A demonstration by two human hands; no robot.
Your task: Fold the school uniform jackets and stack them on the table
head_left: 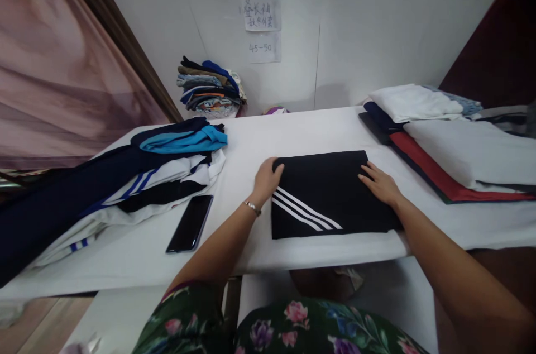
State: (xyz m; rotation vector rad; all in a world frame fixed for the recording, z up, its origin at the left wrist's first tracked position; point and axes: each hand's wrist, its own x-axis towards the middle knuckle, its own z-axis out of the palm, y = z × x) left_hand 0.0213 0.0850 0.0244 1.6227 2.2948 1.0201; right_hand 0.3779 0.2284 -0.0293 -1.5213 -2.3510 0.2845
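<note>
A black garment with three white diagonal stripes lies folded into a neat rectangle on the white-covered table. My left hand is at its upper left corner, thumb over the cloth and the other fingers curled at the edge, partly hidden. Along the right edge rests my right hand, its fingers apart and lying on the fabric. The stripes run from the left edge down to the near edge.
Left of the garment are a phone and a heap of unfolded dark, blue and white clothes. A stack of folded clothes stands by the wall. More folded clothes are piled at right. Handwritten paper signs hang on the wall.
</note>
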